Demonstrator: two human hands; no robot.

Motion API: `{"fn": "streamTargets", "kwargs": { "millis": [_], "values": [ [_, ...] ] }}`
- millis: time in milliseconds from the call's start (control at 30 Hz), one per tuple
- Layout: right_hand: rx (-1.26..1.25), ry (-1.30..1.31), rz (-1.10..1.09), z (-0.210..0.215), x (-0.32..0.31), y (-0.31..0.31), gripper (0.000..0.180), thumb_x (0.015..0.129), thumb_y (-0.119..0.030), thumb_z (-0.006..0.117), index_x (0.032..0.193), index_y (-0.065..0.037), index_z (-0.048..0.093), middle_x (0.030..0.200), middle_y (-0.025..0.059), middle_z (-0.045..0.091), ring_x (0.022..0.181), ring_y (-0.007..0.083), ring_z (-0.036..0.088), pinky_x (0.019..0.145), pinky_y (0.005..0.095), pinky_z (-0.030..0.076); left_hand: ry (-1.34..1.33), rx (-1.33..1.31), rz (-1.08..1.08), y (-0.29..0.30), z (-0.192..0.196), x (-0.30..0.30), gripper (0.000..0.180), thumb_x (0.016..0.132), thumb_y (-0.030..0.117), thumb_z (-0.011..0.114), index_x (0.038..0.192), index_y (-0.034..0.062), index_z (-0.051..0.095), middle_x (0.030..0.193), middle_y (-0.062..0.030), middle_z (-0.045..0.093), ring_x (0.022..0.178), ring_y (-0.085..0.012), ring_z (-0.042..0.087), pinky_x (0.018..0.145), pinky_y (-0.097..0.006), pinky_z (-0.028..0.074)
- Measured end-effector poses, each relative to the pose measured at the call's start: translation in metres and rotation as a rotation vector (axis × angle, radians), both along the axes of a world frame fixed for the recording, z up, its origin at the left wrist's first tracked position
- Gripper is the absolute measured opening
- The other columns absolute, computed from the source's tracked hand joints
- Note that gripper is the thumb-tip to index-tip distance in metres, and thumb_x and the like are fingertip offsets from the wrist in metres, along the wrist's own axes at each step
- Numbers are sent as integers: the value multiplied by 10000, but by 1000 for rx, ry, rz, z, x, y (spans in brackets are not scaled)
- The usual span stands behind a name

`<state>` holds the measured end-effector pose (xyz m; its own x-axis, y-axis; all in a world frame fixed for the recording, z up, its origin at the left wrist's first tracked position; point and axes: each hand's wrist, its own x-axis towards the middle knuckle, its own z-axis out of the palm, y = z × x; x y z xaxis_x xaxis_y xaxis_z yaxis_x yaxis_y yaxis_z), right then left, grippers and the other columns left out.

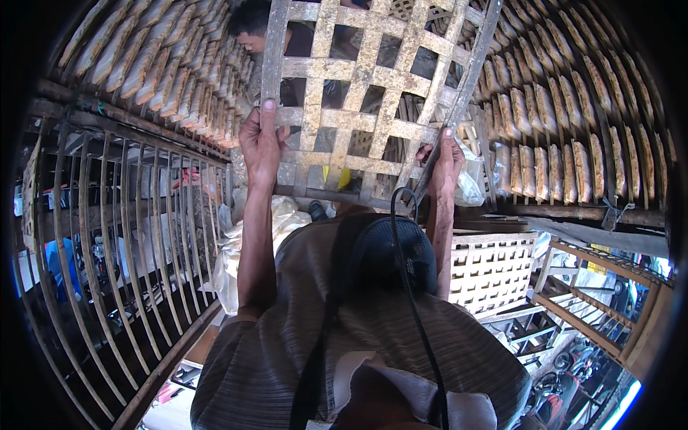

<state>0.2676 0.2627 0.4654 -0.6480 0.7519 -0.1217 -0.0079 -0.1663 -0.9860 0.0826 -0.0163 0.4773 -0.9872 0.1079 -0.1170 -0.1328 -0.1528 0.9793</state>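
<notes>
Upright in front of me is a panel of flat bamboo strips woven in an open lattice (pixel 337 69), worn and speckled, with a long rail down each side. My left hand (pixel 261 143) grips its left rail, the thumb pressed on the near face and fingers curled behind. On the right rail, lower down, my right hand (pixel 446 159) is closed in the same way. Part of the fingers of both hands is hidden behind the frame. Through the gaps, little of what lies beyond the panel can be made out.
A person (pixel 251 25) is partly hidden behind the panel. Rows of pale slabs with brown edges line racks at left (pixel 154 54) and right (pixel 545 115). A slatted bamboo rail (pixel 107 236) runs along my left. Another lattice panel (pixel 494 269) and a wooden frame (pixel 595 290) stand at right.
</notes>
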Motion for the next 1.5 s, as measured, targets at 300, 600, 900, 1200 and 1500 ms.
{"fn": "streamTargets", "kwargs": {
  "millis": [300,600,900,1200,1500],
  "values": [
    [151,-6,161,-26,14,10,236,962,-101,746,1166,2,686,1002,80,741,814,152,680,800,309,556,-12,76,63,-2,-10,3,437,1041,504,624,796,143,612,631,43,581,508,-38,515,446,-219,398],
    [74,-23,118,-3,10,-1,186,949,-160,777,1067,-31,711,885,43,721,745,122,665,762,292,539,6,35,52,-5,-7,3,434,1037,472,642,776,127,607,610,43,540,502,-29,502,425,-211,422],
    [-73,30,18,17,8,6,350,1014,-369,694,1043,-22,661,802,66,678,656,173,664,637,356,590,-4,46,22,1,-3,10,408,1042,476,631,888,99,647,726,10,634,593,-61,636,423,-207,432],
    [42,-73,201,1,28,9,345,962,-74,735,1293,-20,656,1030,57,741,758,102,679,614,260,572,-40,72,89,4,6,16,416,997,520,686,901,115,661,686,33,559,566,-52,509,452,-235,405],
    [133,27,44,-20,23,5,242,953,-79,753,1188,-27,738,1032,34,754,898,93,660,853,275,520,-20,65,53,6,0,13,424,1043,481,628,810,126,630,628,44,537,514,-42,547,414,-197,417]
  ]
}}
